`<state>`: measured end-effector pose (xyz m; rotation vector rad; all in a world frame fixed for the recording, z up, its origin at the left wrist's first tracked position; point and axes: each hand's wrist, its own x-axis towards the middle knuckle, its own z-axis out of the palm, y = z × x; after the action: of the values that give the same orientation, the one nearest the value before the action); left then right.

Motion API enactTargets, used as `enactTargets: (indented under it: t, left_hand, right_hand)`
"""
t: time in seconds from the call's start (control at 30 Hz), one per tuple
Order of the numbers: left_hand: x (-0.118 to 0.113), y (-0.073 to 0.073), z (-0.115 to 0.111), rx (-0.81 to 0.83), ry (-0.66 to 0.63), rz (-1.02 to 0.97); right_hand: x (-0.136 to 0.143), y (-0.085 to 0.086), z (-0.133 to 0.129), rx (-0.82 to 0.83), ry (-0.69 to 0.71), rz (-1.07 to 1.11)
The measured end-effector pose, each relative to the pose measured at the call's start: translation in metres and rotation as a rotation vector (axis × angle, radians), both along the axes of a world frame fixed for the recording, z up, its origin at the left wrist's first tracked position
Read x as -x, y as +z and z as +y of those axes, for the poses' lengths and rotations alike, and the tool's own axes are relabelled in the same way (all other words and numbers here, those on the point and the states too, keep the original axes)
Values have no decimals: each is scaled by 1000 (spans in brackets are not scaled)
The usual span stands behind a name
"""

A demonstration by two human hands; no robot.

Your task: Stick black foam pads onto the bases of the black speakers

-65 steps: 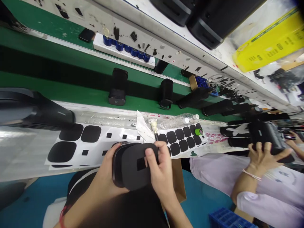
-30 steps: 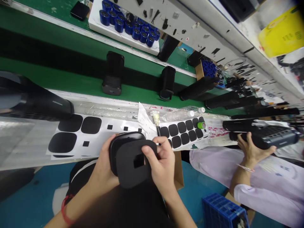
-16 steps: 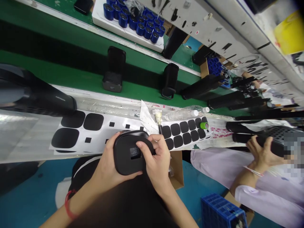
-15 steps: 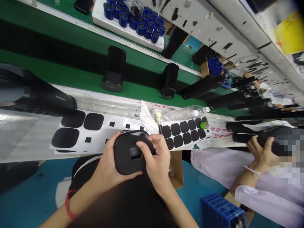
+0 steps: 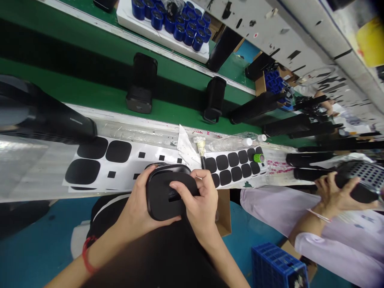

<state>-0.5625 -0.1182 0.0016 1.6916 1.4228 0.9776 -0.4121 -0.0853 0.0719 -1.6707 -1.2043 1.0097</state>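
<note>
A black device with a rounded, squarish end faces up in front of my body. My left hand is wrapped round its left side and underside. Over that end lies a flat black rounded pad with a small rectangular opening. The pad's right edge is pinched in my right hand, the thumb on top and the fingers behind. Just beyond, on the bench, are a white sheet of black pads, a brush and a folded white paper.
Black devices stand on the green conveyor. Blue cylinders fill a white foam tray behind it. Plastic bottles lie at the bench's back. At right, a co-worker's hand holds another device. A blue crate sits below.
The pad has shifted a little over the device's end, and its opening now shows as a narrower dark slot. My right hand has moved slightly right. The co-worker's device has tilted.
</note>
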Motion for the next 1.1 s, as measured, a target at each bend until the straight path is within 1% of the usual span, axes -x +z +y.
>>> enactTargets:
  t: [0.2,0.53,0.77,0.97,1.1]
  left_hand:
    - [-1,-1,0,-3,-7,6]
    - [-2,-1,0,-1,-8,-7]
    - [-1,0,0,-26,-5,9]
    - [-1,-1,0,13,-8,-14]
    - [-1,3,-1,12,-14,-16]
  right_hand:
    - [2,2,-1,12,-30,-33]
    - [0,3,-1,49,-42,31]
    - [0,0,0,22,-33,-7]
    - [-1,-1,0,24,-19,-42]
    - [0,1,-1,22,-19,-46]
